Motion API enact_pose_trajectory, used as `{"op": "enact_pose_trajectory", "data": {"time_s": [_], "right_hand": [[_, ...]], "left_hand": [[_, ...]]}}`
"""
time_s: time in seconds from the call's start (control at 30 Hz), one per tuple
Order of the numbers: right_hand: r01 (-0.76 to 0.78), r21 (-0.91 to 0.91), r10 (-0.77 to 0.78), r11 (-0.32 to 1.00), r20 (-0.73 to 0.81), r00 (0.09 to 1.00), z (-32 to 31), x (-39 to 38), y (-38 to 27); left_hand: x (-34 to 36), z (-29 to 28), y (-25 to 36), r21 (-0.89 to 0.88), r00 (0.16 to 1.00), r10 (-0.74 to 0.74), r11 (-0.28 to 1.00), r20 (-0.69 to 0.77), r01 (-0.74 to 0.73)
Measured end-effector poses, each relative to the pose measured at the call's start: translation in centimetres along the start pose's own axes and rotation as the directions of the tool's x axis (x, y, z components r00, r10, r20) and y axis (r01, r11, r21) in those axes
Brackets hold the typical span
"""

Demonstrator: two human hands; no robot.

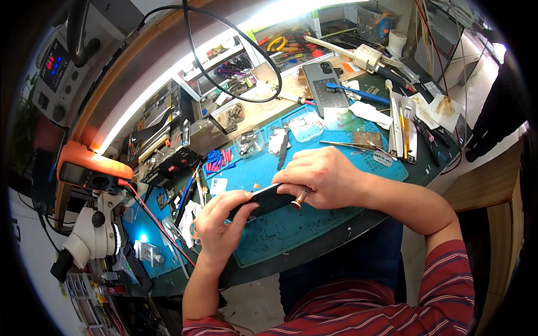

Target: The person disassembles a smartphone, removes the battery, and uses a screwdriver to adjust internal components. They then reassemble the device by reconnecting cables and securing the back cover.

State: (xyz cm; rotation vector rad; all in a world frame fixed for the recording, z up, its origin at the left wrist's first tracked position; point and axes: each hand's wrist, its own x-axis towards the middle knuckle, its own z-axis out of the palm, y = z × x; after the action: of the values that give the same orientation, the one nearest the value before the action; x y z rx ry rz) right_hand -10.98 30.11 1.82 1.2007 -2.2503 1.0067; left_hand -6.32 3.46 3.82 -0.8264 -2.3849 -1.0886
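A dark, thin smartphone (270, 203) is held tilted above the blue work mat (263, 238), its edge toward me. My left hand (220, 221) pinches its left end between thumb and fingers. At the other end, my right hand (322, 175) is closed around the phone's upper edge. A copper-coloured screwdriver (298, 200) is also tucked in that hand; its round end sticks out under the fingers and its tip is hidden. Just beyond the phone, a black narrow strip (282, 150) and a clear plastic box (306, 124) rest on the mat.
Tweezers (350, 147) lie right of the boxes. Farther back are another phone (327, 89) and a blue brush (358, 94). An orange multimeter (95, 166) and a microscope (89, 235) stand left. A black cable (232, 98) loops overhead. Red and blue small parts (218, 161) cluster at the mat's left.
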Motion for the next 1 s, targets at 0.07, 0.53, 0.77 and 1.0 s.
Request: {"op": "enact_pose_trajectory", "data": {"time_s": [0.07,0.53,0.77,1.0], "right_hand": [[0.002,0.001,-0.002,1.0,-0.003,1.0,0.03,-0.03,0.03],[0.007,0.0,-0.007,1.0,-0.004,1.0,0.1,-0.04,0.05],[0.006,-0.002,-0.006,1.0,-0.011,1.0,0.03,-0.05,0.0],[-0.07,0.073,0.071,0.995,-0.017,0.997,-0.05,-0.08,-0.03]], "left_hand": [[0.0,0.02,0.0,0.003,1.0,0.0,1.0,0.002,0.0],[-0.01,0.07,-0.01,0.002,1.0,0.013,1.0,-0.011,-0.013],[-0.03,0.15,-0.04,0.002,1.0,0.011,1.0,-0.012,-0.011],[-0.32,0.37,0.03,-0.176,0.984,-0.13,0.978,-0.121,0.107]]}}
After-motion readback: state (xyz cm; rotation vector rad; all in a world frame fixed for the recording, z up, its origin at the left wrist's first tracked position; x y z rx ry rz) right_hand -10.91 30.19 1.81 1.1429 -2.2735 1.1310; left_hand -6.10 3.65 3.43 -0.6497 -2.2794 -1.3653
